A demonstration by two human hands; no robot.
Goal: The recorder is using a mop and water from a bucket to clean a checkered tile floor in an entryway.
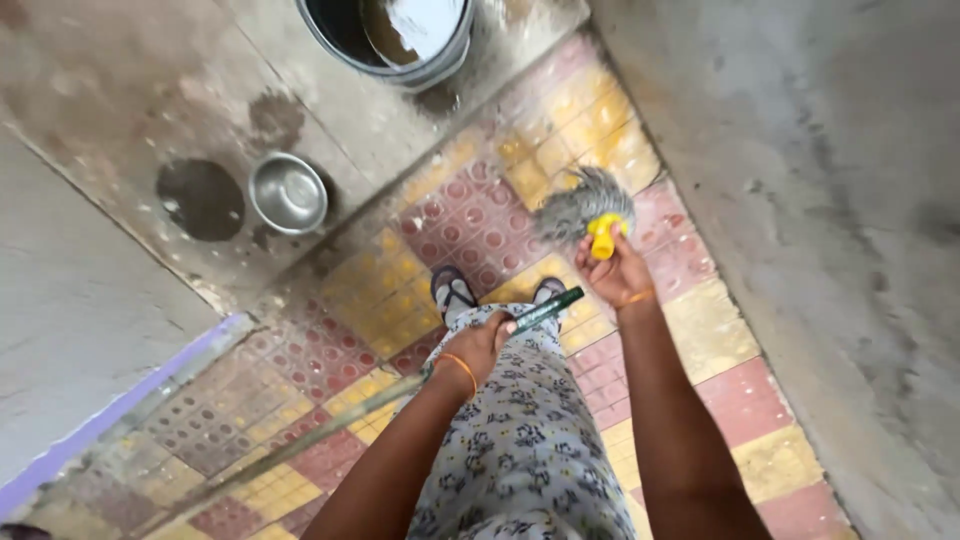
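Yellow-and-red patterned tile floor (720, 330) between grey concrete walls. Right hand (612, 272) clenched round yellow socket of grey mop head (583, 207), held above the tiles. Left hand (480, 345) wrapped round long pole (545, 308), green grip end near the head. Steel bowl (288, 193) and dark bucket (390, 35) sit on concrete ledge, well apart.

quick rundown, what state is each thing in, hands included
left hand: closed around the green end of a long thin pole
right hand: gripping the yellow socket of a grey string mop head, detached from the pole
small round steel bowl: upright on the wet concrete, looks empty
large dark round tub: upright, holding water
red and yellow tiled floor: worn, stained
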